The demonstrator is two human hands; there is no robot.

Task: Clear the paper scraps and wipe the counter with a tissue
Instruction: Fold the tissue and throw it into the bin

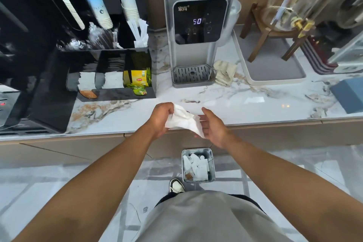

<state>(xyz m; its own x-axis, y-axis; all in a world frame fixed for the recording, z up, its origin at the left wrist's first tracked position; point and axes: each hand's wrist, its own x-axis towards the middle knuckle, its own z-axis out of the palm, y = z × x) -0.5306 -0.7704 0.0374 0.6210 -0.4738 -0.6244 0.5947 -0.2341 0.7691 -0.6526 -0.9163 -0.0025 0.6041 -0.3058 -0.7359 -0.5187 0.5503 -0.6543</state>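
A crumpled white tissue [184, 120] hangs between both hands at the front edge of the marble counter [245, 104]. My left hand [160, 119] grips its upper left end with closed fingers. My right hand [213, 125] touches its lower right end, fingers spread and palm turned inward. Below the counter, on the floor, a square metal bin [211, 163] holds several white paper scraps [196, 167].
A grey water dispenser [196, 35] stands at the back centre with a beige cloth [225, 72] beside it. A black organiser [110, 49] with cups, straws and tea bags fills the left. A grey tray [275, 68] and a blue box [348, 94] sit to the right.
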